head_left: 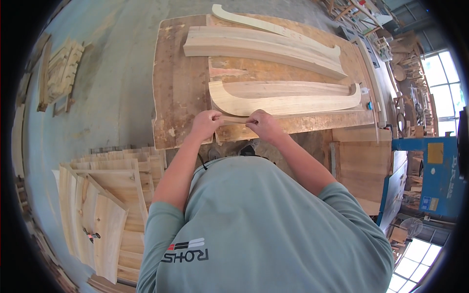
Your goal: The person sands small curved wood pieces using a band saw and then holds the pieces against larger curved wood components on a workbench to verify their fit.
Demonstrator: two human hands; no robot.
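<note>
I had the fingers of my left hand [205,125] pinched together on one end of a thin strip [234,119] of wood, and those of my right hand [267,129] clamped on its other end. The strip ran between my hands, above the near part of the counter [180,73] and just beside a curved block [293,104]; I could not tell whether the two touched. That block lay lengthwise, both its ends bending away from me. Beyond it lay a second block [261,48], and farther still a pale slat [266,23] with a hooked left end. A small blue object [370,105] sat near the curved block's right end. Wooden panels [110,215] stood at my left, a blue machine [437,171] at my right.
</note>
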